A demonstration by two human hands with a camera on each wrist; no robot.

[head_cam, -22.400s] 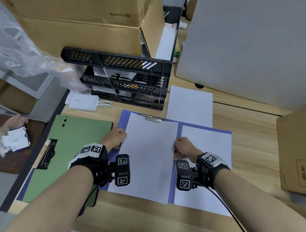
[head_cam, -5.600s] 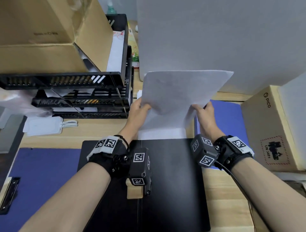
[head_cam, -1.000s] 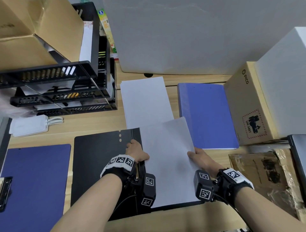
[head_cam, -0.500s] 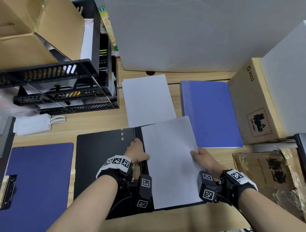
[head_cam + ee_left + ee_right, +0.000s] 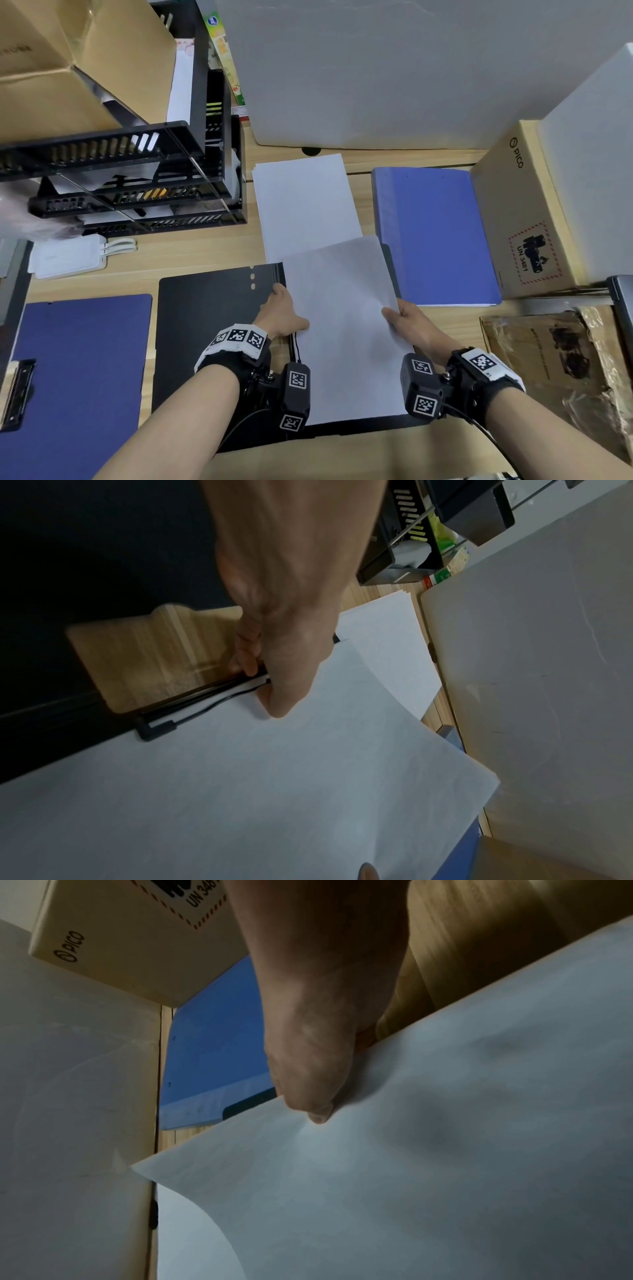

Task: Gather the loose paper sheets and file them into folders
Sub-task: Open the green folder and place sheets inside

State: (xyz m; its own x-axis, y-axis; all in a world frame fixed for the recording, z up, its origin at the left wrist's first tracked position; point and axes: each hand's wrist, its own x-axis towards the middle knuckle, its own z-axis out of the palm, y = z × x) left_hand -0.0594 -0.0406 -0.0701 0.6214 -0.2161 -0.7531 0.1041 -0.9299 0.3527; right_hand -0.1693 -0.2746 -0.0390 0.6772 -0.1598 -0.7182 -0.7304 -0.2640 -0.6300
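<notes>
I pinch the sheet (image 5: 342, 325) with my right hand (image 5: 407, 318) while my left hand (image 5: 281, 313) grips the black folder's (image 5: 205, 325) clamp, so the sheet's edge can slide under.

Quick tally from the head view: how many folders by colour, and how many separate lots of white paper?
Open black folder: 1
Closed light blue folder: 1
Dark blue clipboard folder: 1
White paper lots: 2, the held sheets and the loose stack
Total: 5

Head view looks down; wrist views, close in, share the white sheet (image 5: 342, 325).
</notes>
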